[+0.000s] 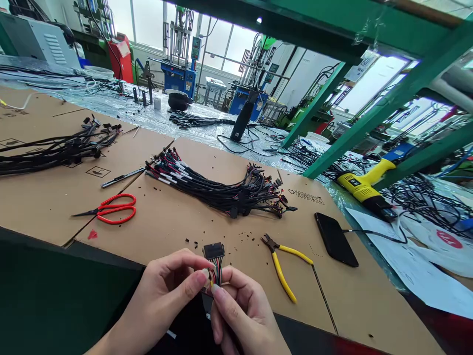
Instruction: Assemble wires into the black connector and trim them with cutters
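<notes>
Both my hands meet at the front edge of the cardboard-covered table around a wire harness [217, 268]. Its wide black connector [213, 250] points away from me, with thin coloured wires running back from it. My left hand [172, 283] pinches at the wires from the left, thumb against index finger, near a yellow one. From the right, my right hand [244, 308] is closed round the wire bundle just below the connector, thumb on top. The fingers hide exactly which wires are gripped. Yellow-handled side cutters [283, 264] lie to the right of my hands.
Red-handled scissors [116, 209] and a utility knife [122, 177] lie at left. Bundled harnesses [221, 190] lie ahead, with another bundle [70, 145] farther left. A phone [335, 239] with a cable and a yellow heat gun [365, 187] are at right. Green beams [369, 108] cross the upper right.
</notes>
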Demonstrator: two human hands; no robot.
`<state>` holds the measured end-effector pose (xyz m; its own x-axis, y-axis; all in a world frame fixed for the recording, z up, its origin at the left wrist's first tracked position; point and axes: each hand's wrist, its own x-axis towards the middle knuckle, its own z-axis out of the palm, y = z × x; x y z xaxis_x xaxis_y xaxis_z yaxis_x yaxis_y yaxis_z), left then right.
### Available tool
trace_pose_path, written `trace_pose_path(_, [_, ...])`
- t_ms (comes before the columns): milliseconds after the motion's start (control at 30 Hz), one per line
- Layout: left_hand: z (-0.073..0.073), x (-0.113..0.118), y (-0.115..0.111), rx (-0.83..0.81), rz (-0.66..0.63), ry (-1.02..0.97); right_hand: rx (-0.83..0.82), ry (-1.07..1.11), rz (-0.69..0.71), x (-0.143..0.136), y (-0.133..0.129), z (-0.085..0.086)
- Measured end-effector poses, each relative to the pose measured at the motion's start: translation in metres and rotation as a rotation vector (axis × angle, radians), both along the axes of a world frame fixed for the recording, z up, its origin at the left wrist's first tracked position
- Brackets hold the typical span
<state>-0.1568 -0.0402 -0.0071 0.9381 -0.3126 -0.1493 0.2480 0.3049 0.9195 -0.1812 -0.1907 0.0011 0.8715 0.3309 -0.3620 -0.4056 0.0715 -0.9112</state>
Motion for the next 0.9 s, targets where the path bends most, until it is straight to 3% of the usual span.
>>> trace_pose_path(133, [-0.001,0.003,-0.001,-0.042,-0.035,-0.023,0.027,-0.082,0.019,0.002,0.001,0.001])
trace_pose_path(267, [-0.001,0.003,-0.005,-0.105,-0.075,-0.015,0.042,-0.176,-0.081,0.005,0.004,0.001])
trace_pose_path(467, [-0.001,-0.005,-0.013,-0.179,0.010,-0.024,0.173,-0.140,-0.214,0.004,0.014,-0.005])
trace_pose_path(700, [-0.009,-0.006,-0.010,0.071,0.155,-0.150,0.188,-0.190,-0.228,0.004,0.018,-0.008])
trace_pose_path(900, [-0.002,-0.003,-0.011,0.210,0.255,-0.256,0.100,-0.240,-0.201,0.004,0.019,-0.010])
